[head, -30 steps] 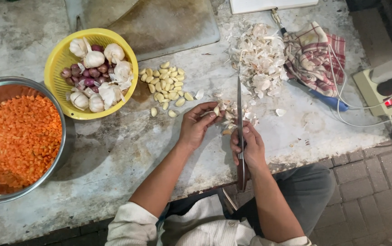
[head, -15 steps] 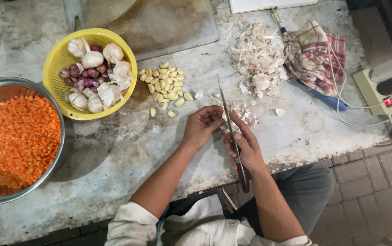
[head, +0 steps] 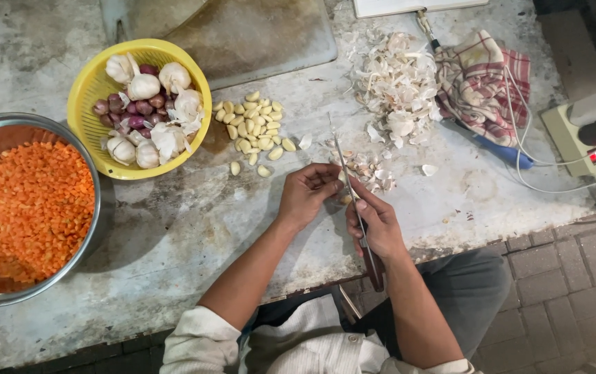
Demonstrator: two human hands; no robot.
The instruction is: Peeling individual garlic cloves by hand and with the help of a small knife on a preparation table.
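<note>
Worn grey tabletop [head: 173,228] carries a yellow basket [head: 87,93] of garlic bulbs. Right of that basket, the left hand [head: 306,195] pinches a garlic clove [head: 346,199]; the right hand [head: 379,223] grips a knife [head: 350,181] touching the clove.

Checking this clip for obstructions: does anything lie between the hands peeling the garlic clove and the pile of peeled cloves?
Nothing visible does. The left hand and the right hand, which grips a long thin-bladed knife, meet on a small garlic clove. Only bare stained stone tabletop separates them from the pile of peeled pale-yellow cloves.
</note>
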